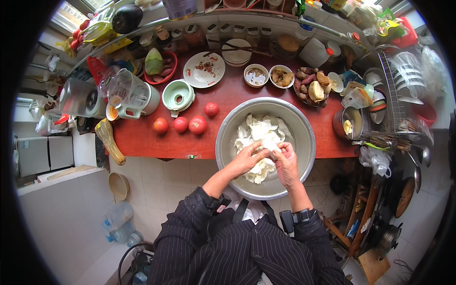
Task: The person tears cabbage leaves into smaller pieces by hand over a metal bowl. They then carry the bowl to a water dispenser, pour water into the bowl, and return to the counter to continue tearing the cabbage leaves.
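Note:
A large metal basin (225, 117) stands at the front edge of the red table, its near side overhanging. Torn, ragged white pieces of food (262, 128) are heaped in it; whether they are leaves or mushroom I cannot tell. Over the heap, my left hand (251, 156) and my right hand (285, 160) meet, both pinching one white piece (271, 146) between thumbs and fingers. My fingers hide part of that piece. Several red tomatoes (197, 125) lie on the table left of the basin.
Behind the basin are two small bowls (256, 75) with food and a heaped container of root vegetables (305, 87). A blender (133, 94), a pale green lid-like part (178, 98) and a soiled plate (204, 70) are left. A dish rack (390, 85) and metal pot (347, 123) crowd the right.

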Demonstrator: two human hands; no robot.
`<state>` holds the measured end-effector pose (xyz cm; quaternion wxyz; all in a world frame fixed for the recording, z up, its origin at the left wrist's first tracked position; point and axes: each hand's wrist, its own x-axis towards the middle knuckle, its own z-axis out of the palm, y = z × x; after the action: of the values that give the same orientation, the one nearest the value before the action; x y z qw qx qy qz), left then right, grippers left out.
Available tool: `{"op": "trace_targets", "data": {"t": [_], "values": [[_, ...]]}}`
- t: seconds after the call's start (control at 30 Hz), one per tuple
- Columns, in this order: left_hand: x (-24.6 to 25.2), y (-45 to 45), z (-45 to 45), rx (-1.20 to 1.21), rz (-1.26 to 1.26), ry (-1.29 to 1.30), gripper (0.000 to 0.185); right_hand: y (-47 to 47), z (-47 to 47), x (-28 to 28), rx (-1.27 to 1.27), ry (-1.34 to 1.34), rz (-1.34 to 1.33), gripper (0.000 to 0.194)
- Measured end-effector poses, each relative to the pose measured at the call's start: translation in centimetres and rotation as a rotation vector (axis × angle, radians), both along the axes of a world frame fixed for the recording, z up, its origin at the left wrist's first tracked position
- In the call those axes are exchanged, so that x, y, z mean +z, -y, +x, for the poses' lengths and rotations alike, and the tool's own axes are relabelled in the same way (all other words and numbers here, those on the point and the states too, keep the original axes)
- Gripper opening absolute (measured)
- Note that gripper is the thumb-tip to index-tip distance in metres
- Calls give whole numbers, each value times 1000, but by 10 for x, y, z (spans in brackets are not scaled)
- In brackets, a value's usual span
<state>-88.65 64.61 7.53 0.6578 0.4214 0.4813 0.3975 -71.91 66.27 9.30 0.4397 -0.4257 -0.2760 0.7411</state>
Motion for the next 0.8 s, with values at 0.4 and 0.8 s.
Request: {"op": "trace_targets", "data": {"t": [0.4, 0.8], "values": [[-19, 24, 15, 12, 116, -279, 31, 32, 13, -26, 131, 101, -60, 29], [-29, 23, 41, 104, 150, -463, 33, -1, 47, -44, 462, 382, 109, 36]]}}
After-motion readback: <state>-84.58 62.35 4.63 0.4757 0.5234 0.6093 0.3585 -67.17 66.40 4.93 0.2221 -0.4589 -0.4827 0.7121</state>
